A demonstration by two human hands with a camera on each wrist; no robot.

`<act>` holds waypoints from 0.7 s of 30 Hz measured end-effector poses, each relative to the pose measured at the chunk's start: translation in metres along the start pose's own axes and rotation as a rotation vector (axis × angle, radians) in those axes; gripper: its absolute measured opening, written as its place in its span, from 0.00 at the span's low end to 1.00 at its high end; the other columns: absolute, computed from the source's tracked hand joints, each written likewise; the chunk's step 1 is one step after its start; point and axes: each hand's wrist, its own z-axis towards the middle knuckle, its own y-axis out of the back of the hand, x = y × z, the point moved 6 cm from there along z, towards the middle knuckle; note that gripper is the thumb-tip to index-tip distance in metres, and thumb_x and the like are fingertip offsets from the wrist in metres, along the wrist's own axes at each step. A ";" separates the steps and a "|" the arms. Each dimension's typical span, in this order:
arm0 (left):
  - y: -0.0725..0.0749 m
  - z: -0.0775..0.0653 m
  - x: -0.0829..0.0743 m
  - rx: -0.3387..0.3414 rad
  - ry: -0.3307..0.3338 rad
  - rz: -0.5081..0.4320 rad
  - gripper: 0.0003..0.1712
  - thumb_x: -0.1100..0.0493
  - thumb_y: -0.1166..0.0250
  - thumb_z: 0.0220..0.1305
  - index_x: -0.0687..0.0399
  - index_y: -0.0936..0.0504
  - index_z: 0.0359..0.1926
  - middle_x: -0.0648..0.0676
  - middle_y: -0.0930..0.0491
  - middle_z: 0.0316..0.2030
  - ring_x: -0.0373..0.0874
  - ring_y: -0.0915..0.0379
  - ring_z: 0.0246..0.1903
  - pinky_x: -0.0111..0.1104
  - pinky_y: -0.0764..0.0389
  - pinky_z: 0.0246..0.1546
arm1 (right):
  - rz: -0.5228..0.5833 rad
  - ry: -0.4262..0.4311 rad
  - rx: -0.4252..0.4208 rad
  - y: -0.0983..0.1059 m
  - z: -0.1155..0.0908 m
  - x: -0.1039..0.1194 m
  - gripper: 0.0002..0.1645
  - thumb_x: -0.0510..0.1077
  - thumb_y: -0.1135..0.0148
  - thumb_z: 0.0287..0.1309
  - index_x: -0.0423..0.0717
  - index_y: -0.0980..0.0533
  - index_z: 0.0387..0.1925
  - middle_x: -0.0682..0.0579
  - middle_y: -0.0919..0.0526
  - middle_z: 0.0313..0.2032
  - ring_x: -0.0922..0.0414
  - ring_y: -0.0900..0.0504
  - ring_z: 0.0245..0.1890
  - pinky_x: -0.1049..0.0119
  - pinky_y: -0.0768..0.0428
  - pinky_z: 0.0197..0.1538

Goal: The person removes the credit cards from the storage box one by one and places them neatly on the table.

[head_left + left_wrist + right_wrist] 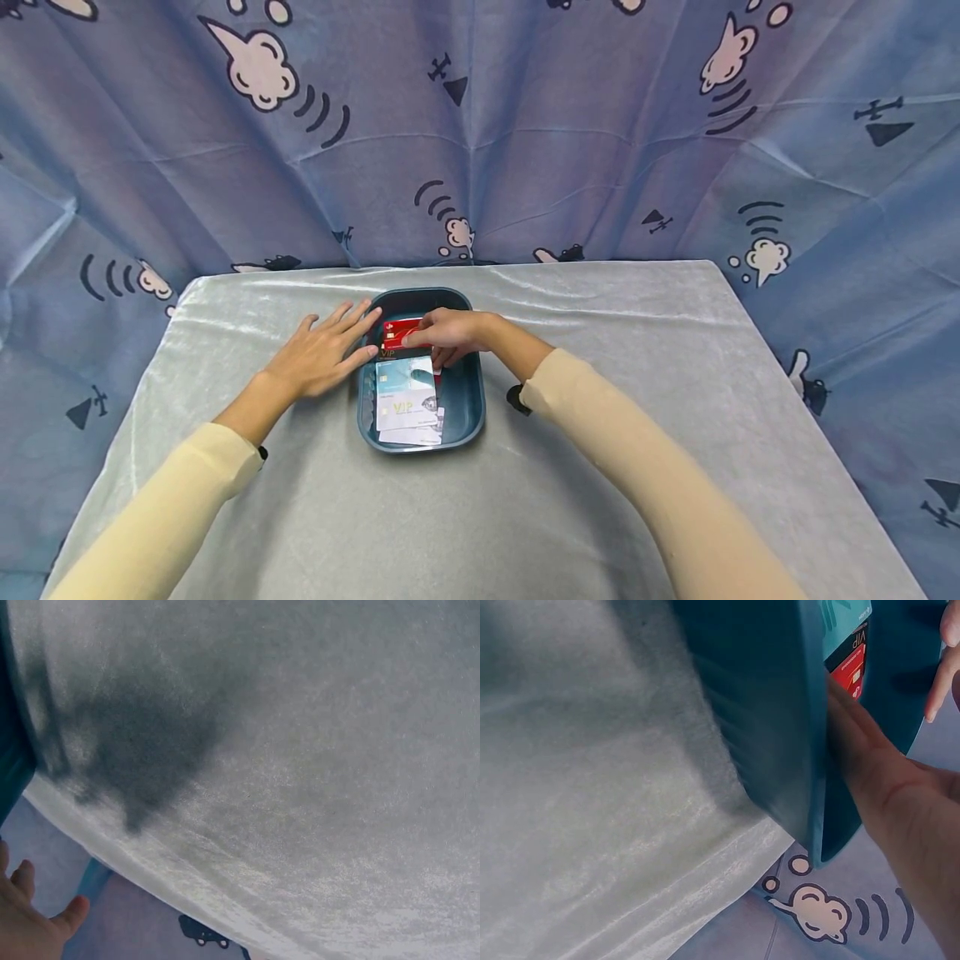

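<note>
The right hand (pixel 455 330) is inside the tray (pixel 467 408), nearer the red card (pixel 395 333), which lies leftward beneath its thumb, long axis crosswise; whether it pinches anything cannot be told. The left hand (pixel 318 357) spreads its fingers at the left rim. The light-blue card (pixel 395 376) and white VIP card (pixel 399 408) lie nearer the person.

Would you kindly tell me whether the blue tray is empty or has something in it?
Not empty: in the head view, a red card and a white VIP card lie inside the blue tray.
</note>
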 end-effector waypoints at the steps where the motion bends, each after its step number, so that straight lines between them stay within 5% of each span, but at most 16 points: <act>1: 0.000 0.000 0.000 -0.002 0.000 -0.002 0.39 0.38 0.54 0.76 0.43 0.52 0.80 0.54 0.56 0.79 0.58 0.59 0.76 0.67 0.52 0.67 | -0.006 0.001 -0.002 0.000 0.000 0.000 0.38 0.55 0.43 0.70 0.37 0.40 0.69 0.33 0.23 0.57 0.41 0.19 0.53 0.51 0.23 0.60; 21: 0.001 -0.002 -0.001 -0.026 -0.015 0.001 0.39 0.38 0.55 0.77 0.45 0.52 0.80 0.55 0.55 0.79 0.58 0.57 0.76 0.65 0.50 0.67 | 0.010 0.012 -0.109 0.004 -0.004 0.005 0.35 0.50 0.42 0.70 0.34 0.38 0.69 0.35 0.20 0.51 0.41 0.15 0.48 0.52 0.17 0.51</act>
